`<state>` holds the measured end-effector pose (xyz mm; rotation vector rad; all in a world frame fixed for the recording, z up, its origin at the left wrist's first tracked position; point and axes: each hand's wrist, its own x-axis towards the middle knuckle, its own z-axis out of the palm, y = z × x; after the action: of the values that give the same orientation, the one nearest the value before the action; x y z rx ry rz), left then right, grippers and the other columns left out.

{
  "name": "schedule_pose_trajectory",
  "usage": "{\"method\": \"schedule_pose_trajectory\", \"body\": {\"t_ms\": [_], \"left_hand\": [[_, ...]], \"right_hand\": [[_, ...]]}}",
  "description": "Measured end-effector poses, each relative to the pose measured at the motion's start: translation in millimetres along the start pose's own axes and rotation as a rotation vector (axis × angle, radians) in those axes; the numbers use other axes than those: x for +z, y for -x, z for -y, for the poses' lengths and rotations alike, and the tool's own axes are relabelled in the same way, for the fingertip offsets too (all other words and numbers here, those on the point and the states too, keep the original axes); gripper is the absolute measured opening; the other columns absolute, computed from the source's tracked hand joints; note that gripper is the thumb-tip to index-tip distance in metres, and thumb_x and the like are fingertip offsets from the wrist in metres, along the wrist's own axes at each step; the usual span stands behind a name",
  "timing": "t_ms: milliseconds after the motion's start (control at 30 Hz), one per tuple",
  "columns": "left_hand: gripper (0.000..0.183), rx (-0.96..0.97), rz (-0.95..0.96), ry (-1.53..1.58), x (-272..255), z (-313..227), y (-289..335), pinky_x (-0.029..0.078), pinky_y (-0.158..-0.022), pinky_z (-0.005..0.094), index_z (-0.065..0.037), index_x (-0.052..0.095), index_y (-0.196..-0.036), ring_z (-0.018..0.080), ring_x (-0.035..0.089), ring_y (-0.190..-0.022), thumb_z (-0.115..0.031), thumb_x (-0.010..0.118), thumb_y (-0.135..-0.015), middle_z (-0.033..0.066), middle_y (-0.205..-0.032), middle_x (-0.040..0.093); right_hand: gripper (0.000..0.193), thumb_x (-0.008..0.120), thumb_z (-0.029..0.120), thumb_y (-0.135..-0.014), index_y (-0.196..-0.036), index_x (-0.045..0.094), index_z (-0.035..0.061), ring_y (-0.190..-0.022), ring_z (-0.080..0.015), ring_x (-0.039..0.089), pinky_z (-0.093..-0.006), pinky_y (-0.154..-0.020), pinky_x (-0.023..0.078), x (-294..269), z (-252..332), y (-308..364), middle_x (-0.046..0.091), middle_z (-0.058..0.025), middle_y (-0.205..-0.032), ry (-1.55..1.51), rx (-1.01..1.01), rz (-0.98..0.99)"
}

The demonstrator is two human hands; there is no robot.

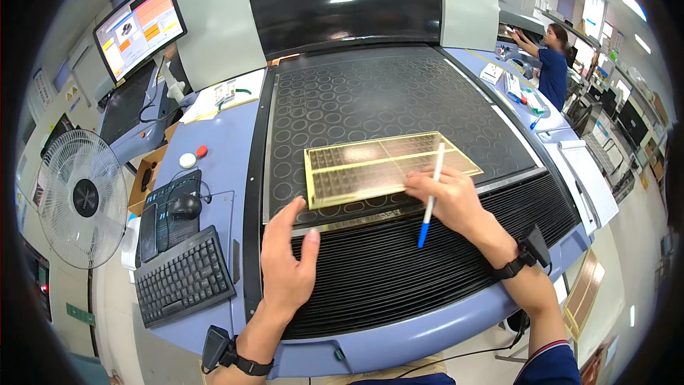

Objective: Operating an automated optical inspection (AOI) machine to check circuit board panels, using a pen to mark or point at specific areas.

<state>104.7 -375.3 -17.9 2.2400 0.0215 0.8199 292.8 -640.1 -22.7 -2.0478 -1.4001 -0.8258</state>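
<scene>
A thin flat panel (356,155) with yellow-green borders and a grid of small brownish cells lies on the dark machine bed (399,93), which is patterned with rings. My right hand (454,198) is closed around a slim white marker pen (429,212) with a blue end pointing down toward me. Fingertips of that hand are at the panel's near edge, right of its middle; whether they press on it is hard to see. My left hand (288,260) is open, thumb and fingers apart, its index fingertip close to the panel's near left corner.
Black ribbed bellows (427,264) span the machine's front. At left are a keyboard (185,276), mouse (187,206), red button (201,150), fan (84,198) and monitor (140,27). An open notebook (586,182) lies at right. A person (552,68) works farther back.
</scene>
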Motion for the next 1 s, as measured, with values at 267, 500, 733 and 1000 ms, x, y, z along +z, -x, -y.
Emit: {"method": "schedule_pose_trajectory", "body": {"t_ms": [267, 500, 733, 1000], "left_hand": [[0.066, -0.045, 0.397, -0.425, 7, 24, 9, 0.022, -0.127, 0.0521, 0.004, 0.046, -0.151, 0.0441, 0.037, -0.15, -0.039, 0.06, -0.104, 0.0278, -0.15, 0.053], [0.064, -0.062, 0.328, -0.641, -14, 31, 5, 0.022, -0.126, 0.0567, 0.006, 0.051, -0.145, 0.048, 0.042, -0.145, -0.04, 0.062, -0.102, 0.027, -0.144, 0.058], [0.058, -0.17, 0.353, -0.615, -29, 14, 2, 0.028, -0.123, 0.0551, 0.005, 0.062, -0.136, 0.0455, 0.054, -0.135, -0.041, 0.065, -0.1, 0.0275, -0.129, 0.068], [0.053, -0.097, 0.243, -0.637, -23, 23, 4, 0.038, -0.115, 0.0516, 0.004, 0.067, -0.129, 0.0428, 0.063, -0.12, -0.039, 0.068, -0.098, 0.0267, -0.116, 0.072]], "right_hand": [[0.048, 0.066, 0.033, -0.101, -0.133, 0.054, 0.0001, -0.112, -0.0413, 0.066, -0.0524, -0.107, 0.044, -9, 12, 8, 0.075, -0.019, -0.108, -0.078, 0.52, 0.417], [0.051, 0.064, 0.043, -0.102, -0.131, 0.054, 0.0025, -0.118, -0.0448, 0.062, -0.0532, -0.113, 0.04, -4, 27, 3, 0.068, -0.0234, -0.122, -0.212, 0.381, 0.494], [0.045, 0.064, 0.042, -0.102, -0.125, 0.055, 0.0044, -0.118, -0.0446, 0.062, -0.052, -0.113, 0.04, -4, 31, 6, 0.067, -0.0216, -0.123, -0.19, 0.286, 0.495], [0.051, 0.063, 0.047, -0.101, -0.126, 0.057, 0.0034, -0.121, -0.0489, 0.058, -0.053, -0.108, 0.045, -6, 31, 7, 0.063, -0.0255, -0.129, -0.169, 0.297, 0.573]]}}
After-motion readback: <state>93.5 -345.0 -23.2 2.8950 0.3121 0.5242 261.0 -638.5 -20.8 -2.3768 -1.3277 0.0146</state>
